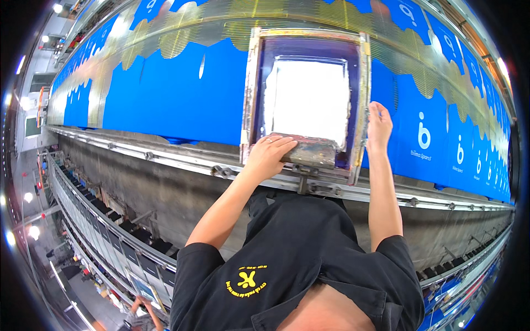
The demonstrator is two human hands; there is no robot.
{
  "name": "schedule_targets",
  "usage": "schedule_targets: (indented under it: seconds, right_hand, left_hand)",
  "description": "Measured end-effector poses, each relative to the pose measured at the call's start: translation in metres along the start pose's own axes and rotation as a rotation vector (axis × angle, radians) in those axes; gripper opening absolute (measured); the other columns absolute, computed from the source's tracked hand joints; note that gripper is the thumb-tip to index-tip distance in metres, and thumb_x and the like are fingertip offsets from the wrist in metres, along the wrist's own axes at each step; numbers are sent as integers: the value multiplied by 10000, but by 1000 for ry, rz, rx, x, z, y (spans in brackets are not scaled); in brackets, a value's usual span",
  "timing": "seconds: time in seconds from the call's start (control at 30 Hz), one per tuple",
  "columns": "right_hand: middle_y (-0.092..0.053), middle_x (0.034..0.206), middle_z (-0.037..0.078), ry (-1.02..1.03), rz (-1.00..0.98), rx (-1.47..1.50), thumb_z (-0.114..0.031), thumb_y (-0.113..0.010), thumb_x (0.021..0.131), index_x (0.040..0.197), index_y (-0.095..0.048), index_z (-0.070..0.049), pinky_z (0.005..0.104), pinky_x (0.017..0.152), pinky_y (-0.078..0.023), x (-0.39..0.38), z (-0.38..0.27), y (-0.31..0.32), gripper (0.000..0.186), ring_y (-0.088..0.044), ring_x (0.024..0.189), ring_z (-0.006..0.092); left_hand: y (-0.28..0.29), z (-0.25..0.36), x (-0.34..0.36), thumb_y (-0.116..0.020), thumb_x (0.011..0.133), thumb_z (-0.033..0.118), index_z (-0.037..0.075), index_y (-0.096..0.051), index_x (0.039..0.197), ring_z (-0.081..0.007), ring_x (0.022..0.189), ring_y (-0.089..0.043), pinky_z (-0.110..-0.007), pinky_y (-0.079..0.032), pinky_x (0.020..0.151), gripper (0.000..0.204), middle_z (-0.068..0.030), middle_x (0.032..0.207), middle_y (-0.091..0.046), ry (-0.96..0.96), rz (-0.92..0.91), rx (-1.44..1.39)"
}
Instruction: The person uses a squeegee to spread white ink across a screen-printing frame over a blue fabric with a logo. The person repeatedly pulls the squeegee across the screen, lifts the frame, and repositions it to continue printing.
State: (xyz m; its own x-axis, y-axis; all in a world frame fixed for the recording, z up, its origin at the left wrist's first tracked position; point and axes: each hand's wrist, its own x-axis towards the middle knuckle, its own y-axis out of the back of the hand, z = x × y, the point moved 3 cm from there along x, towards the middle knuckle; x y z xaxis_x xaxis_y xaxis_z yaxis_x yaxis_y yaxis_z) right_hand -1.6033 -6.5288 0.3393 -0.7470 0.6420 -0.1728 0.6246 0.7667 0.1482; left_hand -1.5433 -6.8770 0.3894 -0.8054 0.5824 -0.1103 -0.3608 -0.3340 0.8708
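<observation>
A screen-printing frame (364, 77) with a dark purple mesh border and a bright white middle lies over the blue fabric in front of me. Along its near end rests a squeegee (312, 153), its long bar stained with ink. My left hand (271, 156) grips the squeegee's left end, fingers laid over the top. Beside the frame's right rail is my right hand (379, 128), raised with its fingers curled together. Whether it touches the rail or pinches something small, I cannot make out.
Blue fabric panels (165, 94) line the long table to both sides; those at right carry a white print (424, 131). A metal rail (149, 155) with stops runs along the near edge. Another table (105, 215) stands behind, with another person's arms (144, 306) at lower left.
</observation>
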Motion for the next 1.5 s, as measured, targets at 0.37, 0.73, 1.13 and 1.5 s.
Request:
schedule_targets:
  seconds: [0.37, 0.73, 1.13, 1.5]
  right_hand:
    - [-675, 935, -12, -66, 15, -306, -258, -743, 1044, 1195, -733, -68, 241, 643, -417, -108, 50, -185, 243, -517, 731, 48]
    - [-756, 1012, 81, -23, 43, -474, -379, -750, 983, 1218, -718, -130, 367, 837, -547, -111, 50, -190, 344, -699, 866, 213]
    - [-739, 1226, 140, 787, -61, -636, -450, -842, 907, 1201, -752, -32, 471, 1071, -473, -50, -56, -265, 518, -652, 1179, 357]
    - [-682, 972, 109, 804, -544, -889, -250, -877, 783, 985, -686, -87, 492, 890, -500, -103, -29, -295, 322, -672, 965, 345]
  left_hand:
    - [93, -165, -71, -763, 714, 33, 148, -741, 1327, -254, 1290, -659, -463, -457, 1117, 625, -33, 1352, -753, 11, -123, 127]
    - [150, -230, 106, -735, 922, 261, 196, -807, 1129, -307, 887, -766, -481, -535, 885, 229, -95, 938, -802, -114, -126, 154]
    - [165, -257, 199, -778, 935, 403, 216, -797, 1166, -324, 990, -761, -481, -593, 883, 298, -72, 996, -808, 86, -201, 317]
    - [119, -241, 105, -793, 899, 374, 271, -830, 1114, -335, 885, -774, -469, -613, 790, 241, -42, 1005, -805, 31, -31, 210]
